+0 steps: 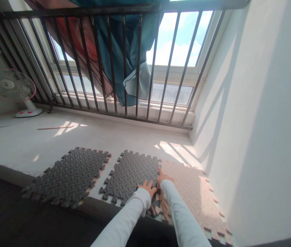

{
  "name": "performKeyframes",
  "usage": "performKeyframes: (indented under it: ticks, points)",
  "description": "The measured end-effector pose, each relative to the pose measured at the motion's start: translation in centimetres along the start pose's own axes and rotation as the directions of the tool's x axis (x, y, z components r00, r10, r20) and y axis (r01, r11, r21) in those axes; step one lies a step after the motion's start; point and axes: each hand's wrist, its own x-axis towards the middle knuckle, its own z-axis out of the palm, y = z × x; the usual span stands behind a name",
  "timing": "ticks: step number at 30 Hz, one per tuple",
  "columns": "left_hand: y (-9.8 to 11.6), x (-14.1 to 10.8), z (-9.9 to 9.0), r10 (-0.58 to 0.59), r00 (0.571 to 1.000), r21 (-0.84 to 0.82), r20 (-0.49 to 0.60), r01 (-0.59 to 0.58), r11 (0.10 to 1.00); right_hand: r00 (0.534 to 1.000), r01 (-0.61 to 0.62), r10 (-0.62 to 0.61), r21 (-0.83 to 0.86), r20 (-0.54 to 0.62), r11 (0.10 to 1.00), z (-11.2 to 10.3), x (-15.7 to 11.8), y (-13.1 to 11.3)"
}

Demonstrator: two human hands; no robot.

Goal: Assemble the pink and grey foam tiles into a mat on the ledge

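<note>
My left hand (149, 189) lies with fingers spread on the right part of a dark grey foam puzzle mat (132, 173). My right hand (163, 176) rests at the seam between this mat and a beige foam puzzle mat (189, 192), its index finger stretched along the edge. Along that seam the toothed edges meet near the far end; close to me they look uneven, and my hands cover part of them. A second dark grey foam puzzle mat (70, 175) lies apart to the left, with a strip of pale ledge between.
The mats lie on a white ledge (104, 133), whose front edge drops to a dark area. Behind stands a dark metal railing (125, 68) with a curtain (112, 51). A fan (11, 87) and a thin stick (55, 128) are at left; a white wall (264, 120) bounds the right.
</note>
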Motion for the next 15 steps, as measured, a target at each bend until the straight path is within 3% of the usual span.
performKeyframes:
  ticks: [8,15]
  points:
    - [-0.1,0.4,0.2,0.007,1.0,-0.035,0.026,-0.006,0.999,0.999,0.021,-0.022,0.025,0.031,0.999,-1.1,2.6,-0.1]
    - [-0.4,1.4,1.0,0.001,0.999,-0.081,0.036,0.002,0.997,1.0,0.004,-0.003,0.045,-0.012,0.999,-2.6,4.2,0.6]
